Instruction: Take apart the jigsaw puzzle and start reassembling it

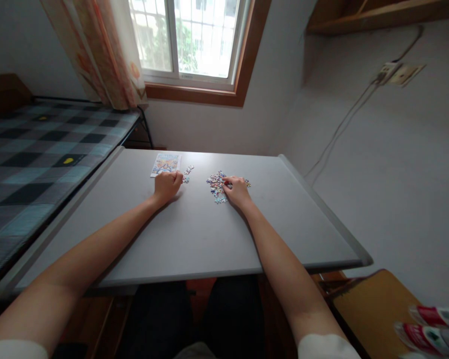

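My left hand (167, 185) is closed, its fingers curled at the lower right corner of a colourful printed picture sheet (166, 163). Whatever those fingers may hold is hidden. Just right of its fingertips, a short line of joined jigsaw puzzle pieces (188, 172) lies on the table. My right hand (238, 191) rests at a loose pile of small jigsaw puzzle pieces (216, 182). Its thumb and forefinger are spread a little apart over the pile, with pieces visible between them. The hand covers part of the pile, and a few pieces show beyond its knuckles.
The white table (194, 239) has raised grey side edges. A bed with a checked cover (60, 144) stands to the left. A window (189, 40) is behind the table. At lower right, bottles with red labels (426, 336) lie on a wooden chair (374, 309).
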`<state>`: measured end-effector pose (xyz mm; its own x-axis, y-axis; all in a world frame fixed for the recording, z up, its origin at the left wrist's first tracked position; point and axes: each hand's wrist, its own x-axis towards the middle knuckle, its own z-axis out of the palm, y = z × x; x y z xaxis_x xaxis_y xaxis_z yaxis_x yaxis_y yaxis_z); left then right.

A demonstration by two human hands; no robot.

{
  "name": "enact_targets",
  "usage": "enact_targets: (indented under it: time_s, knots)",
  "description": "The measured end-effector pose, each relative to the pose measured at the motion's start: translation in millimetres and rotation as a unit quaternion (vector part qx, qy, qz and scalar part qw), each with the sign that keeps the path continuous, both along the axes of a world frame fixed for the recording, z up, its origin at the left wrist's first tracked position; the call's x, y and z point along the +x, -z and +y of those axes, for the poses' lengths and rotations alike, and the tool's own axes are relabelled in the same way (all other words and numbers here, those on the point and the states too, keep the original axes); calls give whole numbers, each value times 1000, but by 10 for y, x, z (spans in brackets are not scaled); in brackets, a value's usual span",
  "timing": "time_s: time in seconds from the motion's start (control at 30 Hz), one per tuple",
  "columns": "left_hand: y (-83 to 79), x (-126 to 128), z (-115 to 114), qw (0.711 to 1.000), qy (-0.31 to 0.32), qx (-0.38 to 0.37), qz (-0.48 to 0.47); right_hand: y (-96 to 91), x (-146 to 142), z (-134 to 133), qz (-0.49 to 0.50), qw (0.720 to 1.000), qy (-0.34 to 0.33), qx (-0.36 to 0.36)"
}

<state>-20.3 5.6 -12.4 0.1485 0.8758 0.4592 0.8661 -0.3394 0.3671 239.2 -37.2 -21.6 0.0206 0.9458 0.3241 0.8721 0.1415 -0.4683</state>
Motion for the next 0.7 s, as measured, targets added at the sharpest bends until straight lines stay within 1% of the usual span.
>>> enact_targets:
  time_s: [0.1, 0.33, 0.43, 0.5, 0.63, 0.7]
  knots:
    - [0, 1, -1, 1000, -16, 15, 18, 1, 1, 0, -2, 1000, 0, -5]
    - [-8, 16, -10, 1000, -10, 23, 14, 2, -1, -2, 17, 1000, -5, 13]
    - [0, 16, 0, 999, -1, 34, 6, -44, -28, -16, 31, 999, -26, 33]
    - [15, 13, 6, 998, 40, 44, -10, -88, -65, -32, 49, 996, -57, 51]
    - [53, 34, -13, 982, 181, 49, -24, -146, -175, -64, 99, 983, -128, 81]
    - [60, 68, -46, 974, 222, 47, -22, -144, -232, -75, 123, 976, -158, 88]
